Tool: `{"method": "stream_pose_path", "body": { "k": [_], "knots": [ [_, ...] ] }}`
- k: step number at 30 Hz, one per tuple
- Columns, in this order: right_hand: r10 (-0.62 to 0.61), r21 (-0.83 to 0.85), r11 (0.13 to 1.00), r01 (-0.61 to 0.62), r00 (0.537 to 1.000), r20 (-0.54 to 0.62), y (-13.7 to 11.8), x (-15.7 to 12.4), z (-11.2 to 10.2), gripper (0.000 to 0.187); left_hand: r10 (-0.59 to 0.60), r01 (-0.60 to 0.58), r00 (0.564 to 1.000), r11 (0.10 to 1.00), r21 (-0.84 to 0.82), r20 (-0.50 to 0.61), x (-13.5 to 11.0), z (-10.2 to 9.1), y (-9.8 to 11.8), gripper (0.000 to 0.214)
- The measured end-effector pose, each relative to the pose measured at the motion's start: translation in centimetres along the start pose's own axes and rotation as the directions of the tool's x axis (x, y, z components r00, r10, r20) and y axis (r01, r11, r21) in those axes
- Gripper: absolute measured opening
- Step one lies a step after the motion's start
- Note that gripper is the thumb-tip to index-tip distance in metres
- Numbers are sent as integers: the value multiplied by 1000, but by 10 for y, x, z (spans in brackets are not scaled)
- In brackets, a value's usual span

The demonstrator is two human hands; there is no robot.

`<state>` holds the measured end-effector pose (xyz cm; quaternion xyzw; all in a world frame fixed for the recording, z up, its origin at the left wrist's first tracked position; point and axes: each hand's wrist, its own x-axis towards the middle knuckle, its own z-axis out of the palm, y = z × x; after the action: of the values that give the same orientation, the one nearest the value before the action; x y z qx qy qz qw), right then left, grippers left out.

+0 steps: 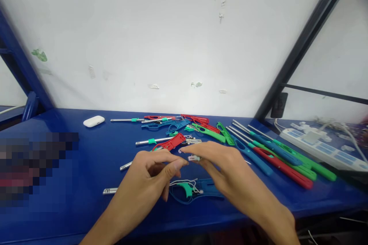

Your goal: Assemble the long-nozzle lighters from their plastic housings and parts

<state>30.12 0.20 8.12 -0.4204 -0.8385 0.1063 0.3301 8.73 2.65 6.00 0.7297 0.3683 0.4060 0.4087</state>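
Note:
My left hand (155,172) has its thumb and index finger pinched together; whatever sits between the tips is too small to make out. Close by, my right hand (224,168) grips a small whitish part (194,158), mostly covered by the fingers. Below both hands lies an opened blue lighter shell (211,190) with a green trigger (186,189) and white wires on it. Its metal tube (109,191) sticks out to the left, passing behind my left wrist. Just beyond the hands is a red lighter shell (175,141).
More opened lighters, among them a green shell (211,133), lie along the back of the blue table (89,168). Several closed lighters, one of them red (284,166), lie at the right beside a white power strip (324,145). A white case (94,121) stands back left.

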Motion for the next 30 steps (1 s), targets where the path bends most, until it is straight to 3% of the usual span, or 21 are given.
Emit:
{"method": "stream_pose_path", "body": {
  "k": [3, 6, 10, 17, 30],
  "knots": [
    [132, -65, 989, -131, 991, 3, 8, -5, -12, 28, 119, -101, 992, 948, 302, -43, 2, 5, -10, 31],
    [224, -92, 972, -214, 969, 109, 18, -9, -17, 17, 182, -170, 983, 868, 466, 20, 1, 11, -23, 23],
    [234, -53, 972, -228, 937, 259, 29, -9, -10, 19, 174, -206, 979, 853, 479, 110, -2, 15, -35, 24],
    [273, -48, 960, -275, 889, 368, 33, -2, -4, 20, 94, -177, 976, 868, 464, 197, -4, 22, -42, 25],
    [260, -78, 965, -249, 899, 352, 27, 1, -8, 28, 100, -171, 978, 882, 439, 180, -3, 28, -46, 25]
  ]
}}
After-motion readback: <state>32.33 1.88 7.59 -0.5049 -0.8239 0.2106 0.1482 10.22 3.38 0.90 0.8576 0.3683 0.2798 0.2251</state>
